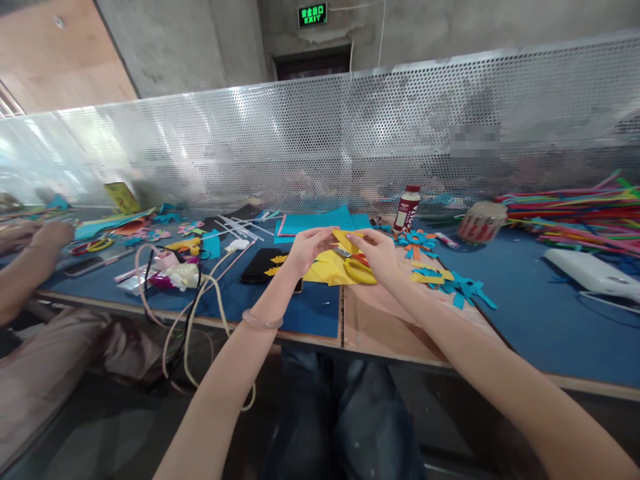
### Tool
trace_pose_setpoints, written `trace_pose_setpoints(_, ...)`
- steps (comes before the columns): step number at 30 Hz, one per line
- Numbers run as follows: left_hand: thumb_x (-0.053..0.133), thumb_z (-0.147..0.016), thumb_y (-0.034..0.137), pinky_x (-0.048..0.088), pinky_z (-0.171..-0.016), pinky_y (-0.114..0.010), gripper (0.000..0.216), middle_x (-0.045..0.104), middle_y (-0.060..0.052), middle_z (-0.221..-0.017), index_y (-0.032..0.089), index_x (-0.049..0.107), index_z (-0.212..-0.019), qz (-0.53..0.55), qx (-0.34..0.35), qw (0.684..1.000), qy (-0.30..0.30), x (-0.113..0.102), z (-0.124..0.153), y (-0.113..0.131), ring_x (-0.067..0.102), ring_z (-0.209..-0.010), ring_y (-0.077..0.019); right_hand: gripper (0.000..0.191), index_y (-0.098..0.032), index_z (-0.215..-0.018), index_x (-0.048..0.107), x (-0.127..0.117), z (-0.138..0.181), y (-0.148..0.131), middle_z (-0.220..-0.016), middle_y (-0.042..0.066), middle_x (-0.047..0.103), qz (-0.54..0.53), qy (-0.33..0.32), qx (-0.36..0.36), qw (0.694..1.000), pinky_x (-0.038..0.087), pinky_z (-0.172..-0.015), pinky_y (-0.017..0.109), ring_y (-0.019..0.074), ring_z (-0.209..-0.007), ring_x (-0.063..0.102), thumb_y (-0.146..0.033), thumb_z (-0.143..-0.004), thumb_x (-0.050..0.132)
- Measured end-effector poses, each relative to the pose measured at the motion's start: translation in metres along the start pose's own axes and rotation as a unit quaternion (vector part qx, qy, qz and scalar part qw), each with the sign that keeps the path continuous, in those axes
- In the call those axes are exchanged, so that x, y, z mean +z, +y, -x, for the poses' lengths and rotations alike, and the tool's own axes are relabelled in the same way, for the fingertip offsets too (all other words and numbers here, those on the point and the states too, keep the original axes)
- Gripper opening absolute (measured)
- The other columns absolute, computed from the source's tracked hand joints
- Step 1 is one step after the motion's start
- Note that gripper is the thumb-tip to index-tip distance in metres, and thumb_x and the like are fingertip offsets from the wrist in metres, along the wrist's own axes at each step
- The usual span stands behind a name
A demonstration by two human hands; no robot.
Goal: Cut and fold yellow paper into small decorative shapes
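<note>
A small piece of yellow paper (345,238) is stretched between my two hands, just above the table. My left hand (311,250), with a pale bangle on its wrist, pinches the paper's left side. On the other side, my right hand (376,252) grips it between thumb and fingers. Beneath the hands lie more yellow paper sheets (323,269) and yellow-handled scissors (361,271), their blades partly covered. A dark phone (257,267) rests left of the sheets, with cut yellow shapes on it. Blue paper cutouts (465,288) lie to the right.
Blue sheets (320,221) and a red-capped bottle (407,208) stand toward the perforated metal screen (300,147). Colourful pipe cleaners (585,210) and a white power bank (593,272) lie at right. Cables (220,300) hang over the front edge. A co-worker's hands (45,237) are at far left.
</note>
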State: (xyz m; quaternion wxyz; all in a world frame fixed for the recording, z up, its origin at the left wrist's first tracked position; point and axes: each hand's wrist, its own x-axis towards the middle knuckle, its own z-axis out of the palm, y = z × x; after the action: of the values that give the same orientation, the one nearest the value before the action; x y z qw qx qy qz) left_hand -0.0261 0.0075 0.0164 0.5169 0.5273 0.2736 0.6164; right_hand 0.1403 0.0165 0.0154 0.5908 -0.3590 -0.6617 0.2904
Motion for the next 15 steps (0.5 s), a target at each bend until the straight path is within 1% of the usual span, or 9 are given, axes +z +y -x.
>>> trace_pose_setpoints(5,0.067,-0.071,0.036,0.048,-0.085,-0.037,0.031,0.069,-0.010,-0.091,0.013,0.068,-0.091,0.010,-0.005,1.000,0.005,0.0004,-0.0006,0.0017,0.066,-0.083,-0.0195,0.025,-0.018,-0.073,0.067,0.0005,0.0008,-0.0030,-0.068,0.001,0.061,0.000,0.002,0.004,1.000,0.039,-0.058,0.026,0.0129,-0.061,0.050,-0.042,-0.070,0.063)
trace_pose_setpoints(9,0.063,-0.074,0.041,0.050,-0.082,-0.036,0.034,0.069,-0.011,-0.089,0.013,0.067,-0.094,0.021,-0.011,1.000,0.012,-0.0014,-0.0022,0.0032,0.066,-0.083,-0.0202,0.026,-0.018,-0.075,0.067,0.0005,0.0005,-0.0008,-0.068,0.001,0.060,-0.004,0.008,-0.001,1.000,0.039,-0.057,0.025,0.0123,-0.060,0.049,-0.043,-0.071,0.062)
trace_pose_setpoints(11,0.063,-0.074,0.042,0.050,-0.082,-0.036,0.035,0.069,-0.011,-0.088,0.013,0.067,-0.094,0.009,-0.011,1.000,0.012,-0.0020,-0.0026,0.0027,0.066,-0.083,-0.0206,0.027,-0.018,-0.076,0.066,0.0003,0.0002,0.0005,-0.068,0.001,0.060,-0.006,0.009,0.000,1.000,0.039,-0.056,0.025,0.0124,-0.060,0.049,-0.044,-0.071,0.062)
trace_pose_setpoints(15,0.069,-0.069,0.035,0.049,-0.085,-0.038,0.031,0.069,-0.010,-0.087,0.013,0.066,-0.091,-0.021,0.007,1.000,0.007,-0.0021,-0.0029,-0.0013,0.066,-0.080,-0.0186,0.026,-0.018,-0.076,0.067,0.0002,0.0001,0.0010,-0.070,0.002,0.062,-0.002,0.008,0.003,1.000,0.040,-0.057,0.026,0.0131,-0.062,0.051,-0.043,-0.070,0.062)
